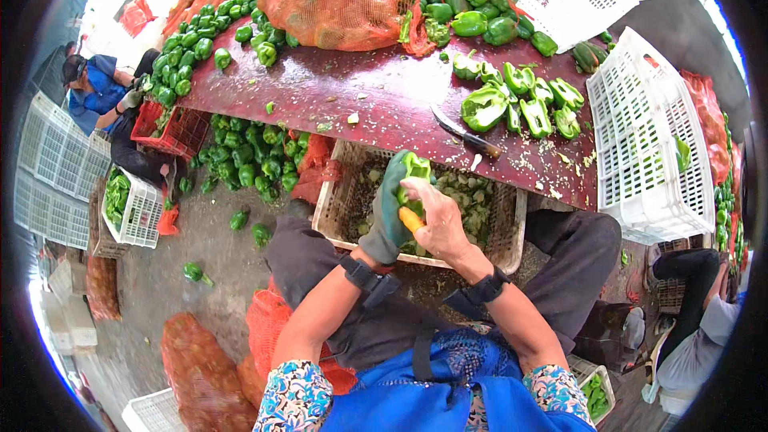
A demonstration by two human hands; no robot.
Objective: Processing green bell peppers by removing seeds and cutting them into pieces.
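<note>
My left hand (387, 212), in a grey-green glove, is closed around a cut green bell pepper (416, 166) whose pale inside shows. Bare, my right hand (445, 226) presses up against that pepper, its fingers closed on a small tool with an orange handle (411, 219); the tool's working end is hidden. Below both hands stands a beige plastic crate (512, 232) holding pale pepper cores and scraps. On the dark red table (376, 92) ahead lie a curved knife with a dark handle (472, 137) and several cut pepper pieces (486, 109).
An orange mesh sack (340, 4) and heaps of whole peppers (192, 44) cover the table's far side. A white crate (652, 136) stands at its right end. At left, a person in blue (100, 96) sits by a red crate (172, 128). Mesh sacks (200, 368) lie behind me.
</note>
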